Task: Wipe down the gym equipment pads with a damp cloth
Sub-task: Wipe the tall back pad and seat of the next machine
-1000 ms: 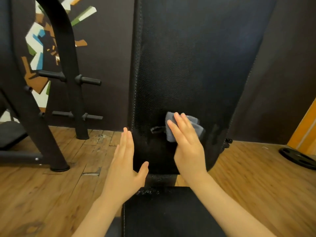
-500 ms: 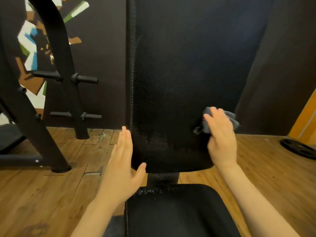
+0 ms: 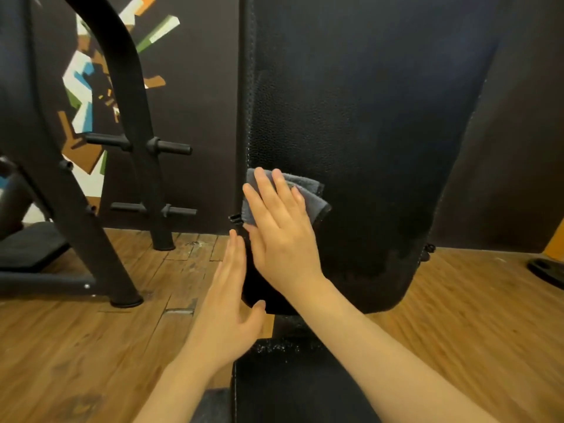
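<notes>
A tall black back pad stands upright in front of me, with a black seat pad below it. My right hand presses a folded grey cloth flat against the pad's lower left part, near its stitched left edge. The fingers lie spread over the cloth, and most of the cloth is under the palm. My left hand is held flat with its fingers together, just left of the pad's lower edge, and it holds nothing. A damp sheen shows on the pad's lower right part.
A black steel frame with horizontal pegs stands to the left on the wooden floor. A dark weight plate lies on the floor at the far right. A dark wall with a painted pattern is behind.
My right hand slid the cloth from the pad's middle to its right edge, then back across to the left edge. My left hand has stayed by the pad's lower left.
</notes>
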{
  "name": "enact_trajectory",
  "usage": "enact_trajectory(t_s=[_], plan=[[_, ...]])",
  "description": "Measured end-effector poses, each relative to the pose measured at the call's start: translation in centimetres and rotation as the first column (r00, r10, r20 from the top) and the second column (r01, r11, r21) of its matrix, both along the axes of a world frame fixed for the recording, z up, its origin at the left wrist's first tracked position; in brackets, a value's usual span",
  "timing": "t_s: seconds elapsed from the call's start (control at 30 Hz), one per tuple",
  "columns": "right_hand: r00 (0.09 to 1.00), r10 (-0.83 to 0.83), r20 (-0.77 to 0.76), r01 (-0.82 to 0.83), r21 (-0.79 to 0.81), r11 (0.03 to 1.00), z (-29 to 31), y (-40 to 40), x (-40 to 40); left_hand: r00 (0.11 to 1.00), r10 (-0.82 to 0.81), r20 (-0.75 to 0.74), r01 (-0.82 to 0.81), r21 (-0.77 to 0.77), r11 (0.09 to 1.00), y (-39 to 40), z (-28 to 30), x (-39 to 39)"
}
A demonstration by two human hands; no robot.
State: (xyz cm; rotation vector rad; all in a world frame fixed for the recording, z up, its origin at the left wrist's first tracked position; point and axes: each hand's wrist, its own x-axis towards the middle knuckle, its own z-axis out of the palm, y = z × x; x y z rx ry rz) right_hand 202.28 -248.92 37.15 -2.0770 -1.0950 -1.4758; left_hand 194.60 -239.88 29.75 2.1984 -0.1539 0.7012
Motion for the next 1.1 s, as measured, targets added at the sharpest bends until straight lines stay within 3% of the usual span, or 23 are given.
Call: enact_trajectory(t_s=[0.23, 0.5, 0.67, 0.93, 1.03, 1.1], plan=[[0.999, -0.009, 0.050, 0.025, -0.312, 0.950, -4.7, -2.9, 0.4, 1.000, -0.013, -0.025, 0.014, 0.013, 1.000, 0.1, 0.2, -0.2], [0.995, 0.064, 0.081, -0.030, -0.361, 0.932, -4.1, -3.4, 0.8, 1.000, -0.017, 0.008, 0.017, -0.017, 1.000, 0.2, 0.0, 0.1], [0.986, 0.075, 0.146, 0.003, -0.470, 0.883, -4.1, -8.2, 3.3, 0.990, 0.112, 0.089, -0.118, 0.063, 0.991, -0.5, -0.8, 0.5], [0.985, -0.174, -0.022, 0.152, -0.386, 0.910, -3.5, -19.0, 4.3, 0.980, 0.185, 0.079, -0.194, 0.138, 0.971, -1.4, -0.6, 0.7], [0.991, -0.125, -0.039, 0.109, -0.290, 0.951, -2.6, -18.6, 3.3, 0.978, 0.193, 0.073, -0.202, 0.134, 0.970, -1.8, -0.5, 0.6], [0.997, -0.080, -0.008, 0.079, -0.131, 0.988, -0.3, -18.0, 2.9, 0.968, 0.238, 0.085, -0.249, 0.160, 0.955, -2.0, -0.6, 0.9]])
